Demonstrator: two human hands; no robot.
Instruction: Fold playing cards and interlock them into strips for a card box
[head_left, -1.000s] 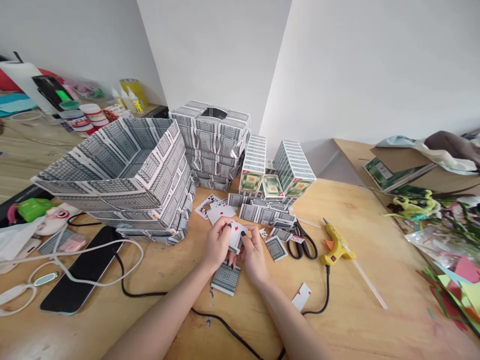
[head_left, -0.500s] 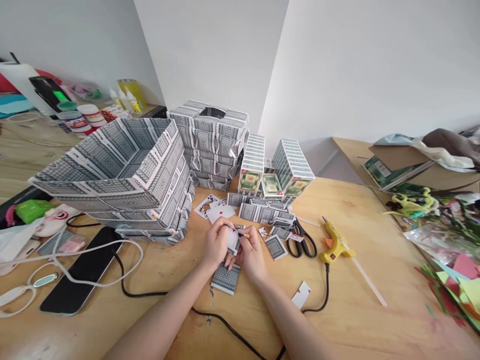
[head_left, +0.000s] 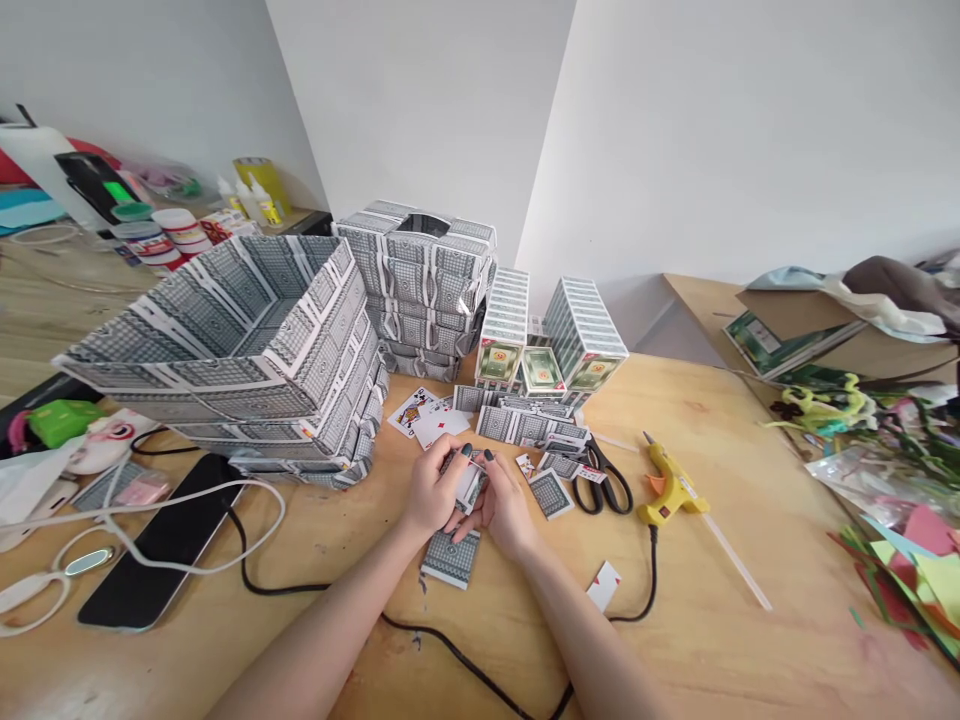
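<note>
Ctr frame: left hand [head_left: 433, 487] & right hand [head_left: 510, 505], fingers closed on card [head_left: 471, 488] — best press any fold evenly, edges square.

Watching remotely, I log a craft workspace; home or studio, I can't tell. Signs: pale wooden counter [head_left: 720, 425], yellow plastic glue gun [head_left: 666, 487] with black cord [head_left: 653, 572], black-handled scissors [head_left: 604, 466], small white yellow-labelled bottles [head_left: 265, 206], multicoloured paper scraps [head_left: 934, 580], large open box built from grey-patterned playing cards [head_left: 319, 375].
</note>
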